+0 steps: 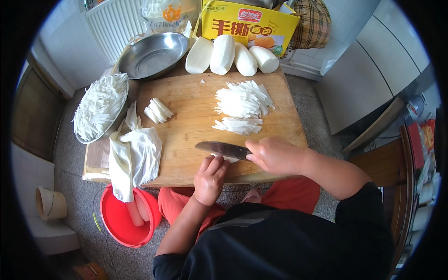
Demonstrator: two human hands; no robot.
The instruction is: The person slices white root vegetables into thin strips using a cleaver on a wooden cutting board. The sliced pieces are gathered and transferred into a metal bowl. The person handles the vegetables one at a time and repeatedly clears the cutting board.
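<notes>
My right hand grips the handle of a kitchen knife, its broad dark blade pointing left. Under the near side of the blade, white radish slices lie on the wooden cutting board. My left hand holds these slices with bent fingertips, close to the blade. Beyond the knife are a small row of cut radish sticks and a larger heap of sticks. A short stack of radish slices sits at the board's left.
Several peeled radish pieces line the far edge, before a yellow carton. A metal basin stands far left, near a heaped bowl of shreds. A white cloth hangs over a red bucket containing radishes.
</notes>
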